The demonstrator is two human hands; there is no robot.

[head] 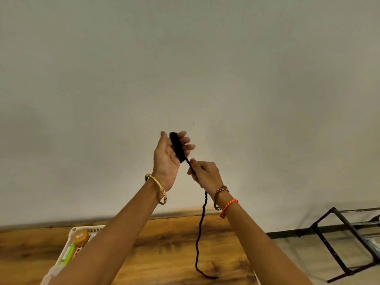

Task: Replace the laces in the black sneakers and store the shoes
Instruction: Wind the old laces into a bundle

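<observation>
- The left hand (168, 159) was raised in front of the wall (185, 68), palm turned inward, with a black lace (178, 148) wound in a tight bundle around its straight fingers.
- The right hand (204, 173) was just beside it and a little lower, fingers curled, pinching the free strand of the lace close under the bundle.
- From the right hand the strand hung down past the wrist, and its end lay on the wooden table (164, 254).
- A white basket (72, 243) with a round orange tin and some small items stood on the table at the left; a black metal frame (339, 243) stood on the floor at the right.
- The sneakers were not in view, so I cannot tell how far the lacing had gone; I judge that the lace was being wound up or unwound.
- Risk: the coils sat on straight fingers, so they could slide off the fingertips and open into a tangle if the fingers closed or tilted down.
- Risk: a hard pull by the right hand could tighten the coils into a knot.
- Risk: the hanging end could catch on the table edge or on the basket.
</observation>
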